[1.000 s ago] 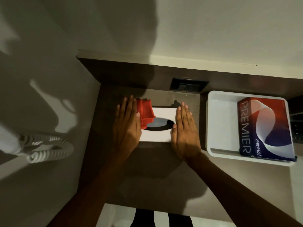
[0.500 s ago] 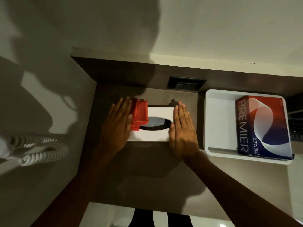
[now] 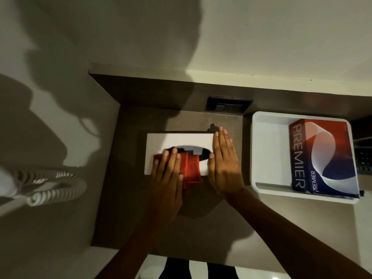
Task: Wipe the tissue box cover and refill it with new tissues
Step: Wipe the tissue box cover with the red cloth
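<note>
Seen from the head camera, the white tissue box cover (image 3: 179, 140) lies flat on the dark brown counter (image 3: 128, 208), its oval slot facing up. Over the near part of that cover the left hand (image 3: 167, 176) presses a red cloth (image 3: 191, 168) flat with fingers extended (not clenched). At the cover's right end the right hand (image 3: 223, 164) rests with open palm, grasping nothing. Well right of the cover, a white tray (image 3: 267, 154) holds a red-and-blue PREMIER tissue pack (image 3: 324, 158). Far left of it hangs a coiled white cord (image 3: 52, 186).
</note>
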